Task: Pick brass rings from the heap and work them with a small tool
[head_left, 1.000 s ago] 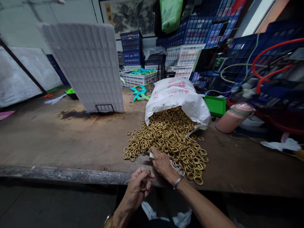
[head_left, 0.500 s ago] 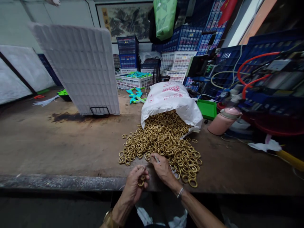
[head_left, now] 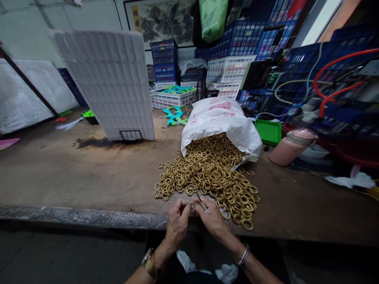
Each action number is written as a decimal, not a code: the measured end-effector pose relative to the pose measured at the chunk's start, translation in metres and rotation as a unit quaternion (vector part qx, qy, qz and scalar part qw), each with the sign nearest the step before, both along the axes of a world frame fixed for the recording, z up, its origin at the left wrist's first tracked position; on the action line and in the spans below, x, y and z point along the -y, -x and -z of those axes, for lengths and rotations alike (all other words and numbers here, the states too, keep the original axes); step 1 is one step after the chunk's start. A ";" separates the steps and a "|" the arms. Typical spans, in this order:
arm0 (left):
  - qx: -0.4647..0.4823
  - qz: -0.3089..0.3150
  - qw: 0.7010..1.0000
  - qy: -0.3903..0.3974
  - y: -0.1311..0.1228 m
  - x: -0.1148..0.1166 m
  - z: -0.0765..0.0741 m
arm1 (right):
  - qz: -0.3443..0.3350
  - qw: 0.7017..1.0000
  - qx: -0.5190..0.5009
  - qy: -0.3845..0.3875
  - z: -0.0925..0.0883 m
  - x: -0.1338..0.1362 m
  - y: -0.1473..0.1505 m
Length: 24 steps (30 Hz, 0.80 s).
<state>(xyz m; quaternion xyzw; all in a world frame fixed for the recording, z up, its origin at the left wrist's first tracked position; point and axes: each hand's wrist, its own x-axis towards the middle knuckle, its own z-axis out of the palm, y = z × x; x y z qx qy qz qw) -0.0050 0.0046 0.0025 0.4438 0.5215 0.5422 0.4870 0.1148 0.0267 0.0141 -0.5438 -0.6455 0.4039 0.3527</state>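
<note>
My left hand [head_left: 177, 223] is closed just over the table's front edge, its fingertips pinching a brass-coloured ring [head_left: 192, 206]. Close beside it, my right hand [head_left: 211, 217] is closed around a slim tool with a dark pointed tip [head_left: 201, 202]; its exact kind is hard to make out. The fingertips of both hands meet at the ring. Right in front of them spreads a heap of brass-coloured rings [head_left: 207, 169], spilling from the mouth of a white woven sack [head_left: 219, 118] with red print. Whatever else lies in my left palm is hidden.
The brown table [head_left: 74, 177] has a worn front edge. A tall white padded panel [head_left: 106, 83] stands at the left. Teal and green plastic pieces [head_left: 176, 115] lie behind the sack. To its right are a green tray [head_left: 268, 132] and a pink bottle [head_left: 291, 148]. Stacked crates [head_left: 164, 59] fill the back.
My right hand has drawn back from the heap's near edge, and my left hand has moved up beside it. Their fingertips now meet at a ring. The view has shifted slightly.
</note>
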 end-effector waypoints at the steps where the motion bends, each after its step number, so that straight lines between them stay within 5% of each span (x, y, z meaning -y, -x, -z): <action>1: -0.027 0.008 0.999 -0.024 0.001 0.001 -0.001 | -0.002 1.000 0.005 -0.006 -0.001 0.001 0.000; 6: -0.071 0.050 0.995 -0.051 0.002 0.007 -0.005 | -0.017 1.000 0.005 0.007 -0.002 0.001 0.001; 12: 0.090 0.128 0.980 0.121 -0.001 0.008 -0.014 | -0.016 0.997 -0.054 0.056 0.002 0.002 -0.001; 16: 0.152 0.141 0.971 0.120 -0.003 0.010 -0.012 | -0.018 0.996 -0.051 0.070 0.004 0.001 -0.003; 20: 0.143 0.124 0.973 0.132 -0.003 0.012 -0.008 | 0.020 0.998 0.054 -0.014 0.011 0.002 -0.008; 24: 0.150 0.113 0.973 0.135 -0.004 0.012 -0.012 | -0.052 0.979 0.173 -0.094 0.016 0.009 -0.012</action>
